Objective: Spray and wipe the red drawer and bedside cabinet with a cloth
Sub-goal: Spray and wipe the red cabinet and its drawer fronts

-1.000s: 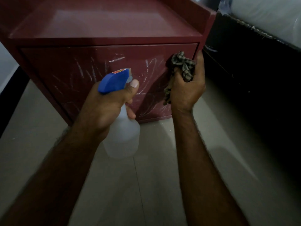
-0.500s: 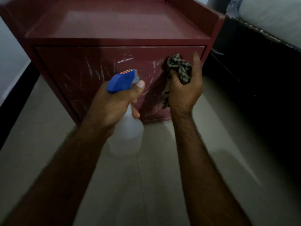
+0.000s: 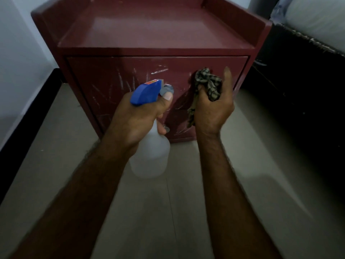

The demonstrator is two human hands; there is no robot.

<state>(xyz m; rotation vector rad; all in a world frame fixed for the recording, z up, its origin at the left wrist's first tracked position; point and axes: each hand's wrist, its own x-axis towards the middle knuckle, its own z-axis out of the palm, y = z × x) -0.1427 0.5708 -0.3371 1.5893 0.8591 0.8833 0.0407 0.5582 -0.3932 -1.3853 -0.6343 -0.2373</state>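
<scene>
Gripping a translucent white plastic spray bottle with a blue trigger head [image 3: 151, 156], the left hand [image 3: 134, 120] curls its fingers round the neck, nozzle aimed at the scratched dark red drawer front [image 3: 112, 79] just beyond both hands. To its right, the right hand [image 3: 212, 109] clutches a bunched brown-and-cream checked cloth [image 3: 209, 83] up at that drawer, one finger raised straight; whether the cloth touches it I cannot tell. The red bedside cabinet [image 3: 153, 28] rises behind the hands.
</scene>
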